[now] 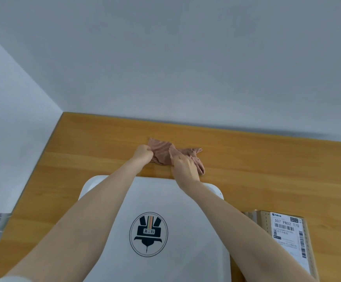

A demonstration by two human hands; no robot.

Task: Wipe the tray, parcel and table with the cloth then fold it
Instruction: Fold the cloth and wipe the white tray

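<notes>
A crumpled pink cloth (163, 152) lies on the wooden table (257, 165), just beyond the white tray (165, 192). My left hand (143, 153) pinches the cloth's left edge in a closed grip. My right hand (183, 166) holds the cloth's right part, fingers curled into the fabric. Both forearms stretch over the tray, which bears a round black logo (148, 234). The cardboard parcel (285, 237) with a white shipping label rests on the table to the right of the tray, beside my right forearm.
A pale wall (165, 58) runs along the table's far edge and meets a side wall at the left. The table's left edge (33, 174) drops to a grey floor with a clear stand (0, 221) beside it.
</notes>
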